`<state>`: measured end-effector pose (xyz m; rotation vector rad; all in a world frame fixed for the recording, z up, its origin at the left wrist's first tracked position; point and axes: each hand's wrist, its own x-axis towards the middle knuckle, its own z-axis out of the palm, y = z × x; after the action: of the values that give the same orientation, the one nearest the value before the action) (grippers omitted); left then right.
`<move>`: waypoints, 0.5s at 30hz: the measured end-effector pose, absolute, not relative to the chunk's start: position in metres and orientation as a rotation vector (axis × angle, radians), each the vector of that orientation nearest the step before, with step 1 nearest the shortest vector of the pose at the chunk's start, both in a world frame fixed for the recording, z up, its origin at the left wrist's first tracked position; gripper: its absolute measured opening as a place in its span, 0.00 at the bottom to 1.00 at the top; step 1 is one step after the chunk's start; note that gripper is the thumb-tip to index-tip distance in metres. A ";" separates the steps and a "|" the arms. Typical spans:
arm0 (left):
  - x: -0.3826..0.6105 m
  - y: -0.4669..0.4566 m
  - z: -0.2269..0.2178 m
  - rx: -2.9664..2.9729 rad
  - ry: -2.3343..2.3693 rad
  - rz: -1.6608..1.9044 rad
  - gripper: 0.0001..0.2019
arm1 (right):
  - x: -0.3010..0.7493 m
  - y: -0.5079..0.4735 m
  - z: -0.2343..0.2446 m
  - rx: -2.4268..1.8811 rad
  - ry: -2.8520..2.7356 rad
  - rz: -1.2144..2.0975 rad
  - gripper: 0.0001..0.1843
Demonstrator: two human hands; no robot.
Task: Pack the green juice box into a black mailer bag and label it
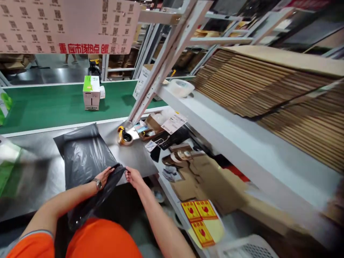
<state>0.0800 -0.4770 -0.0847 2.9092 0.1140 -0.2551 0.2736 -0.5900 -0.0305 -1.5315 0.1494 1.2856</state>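
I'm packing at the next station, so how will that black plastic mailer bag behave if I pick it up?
The black plastic mailer bag will probably be floppy: it sags over the edge of the steel table where the left hand and right hand hold it. Its glossy, creased film looks slippery. It is likely light, unless something unseen is inside.

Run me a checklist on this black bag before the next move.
Left hand and right hand on the bag: ok, both at its edge.
Bag fully on the steel table: not ok, its near end hangs over the edge.
Bag contents: cannot tell, nothing shows through the black plastic.
Tape dispenser on the table: ok, just beyond the bag.
Box on the green conveyor: ok, upright.
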 end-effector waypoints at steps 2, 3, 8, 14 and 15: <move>0.065 -0.475 -0.081 2.880 0.103 -0.261 0.32 | 0.276 -0.579 -0.023 -1.544 0.186 1.283 0.23; 0.052 -0.472 -0.078 2.865 0.108 -0.255 0.32 | 0.277 -0.575 -0.019 -1.544 0.200 1.284 0.23; -0.074 -0.454 -0.064 2.819 0.103 -0.179 0.34 | 0.280 -0.562 -0.007 -1.519 0.250 1.315 0.21; -0.199 -0.448 -0.066 2.810 0.347 -0.306 0.37 | 0.285 -0.545 -0.005 -1.495 0.288 1.341 0.21; -0.205 -0.451 -0.067 2.809 0.431 -0.318 0.37 | 0.286 -0.543 -0.005 -1.495 0.293 1.343 0.21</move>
<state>-0.2052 -0.4508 -0.0669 2.8091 0.4312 -0.3177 0.2861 -0.5428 -0.0053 -1.4950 0.2927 1.3434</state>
